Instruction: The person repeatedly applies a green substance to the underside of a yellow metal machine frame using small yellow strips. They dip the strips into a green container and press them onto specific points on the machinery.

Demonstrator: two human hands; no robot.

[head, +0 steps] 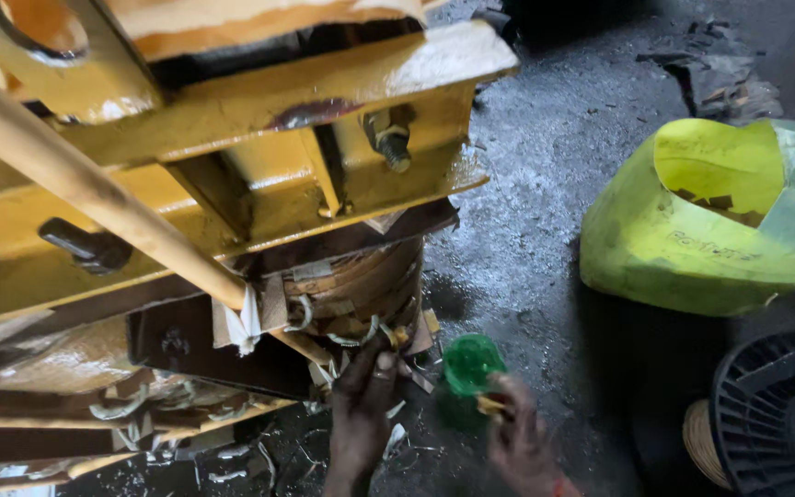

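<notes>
My left hand [362,405] reaches up to the bottom of a brown wound coil [361,285] that sits under a yellow metal frame [259,120], and its fingertips pinch something small at the coil's lower edge. My right hand [519,440] is blurred, low in the view, beside a small green container [469,364] on the floor. It seems to hold a small yellowish piece between its fingers. A long pale yellow rod [94,189] slants across the frame down to the coil. White strips and paper scraps hang near the coil.
A yellow-green plastic container [692,221] with a cut-open top lies on the dark oily floor [526,212] at right. A black ribbed spool [775,414] with pale wire sits at the bottom right. Scraps litter the floor under the frame.
</notes>
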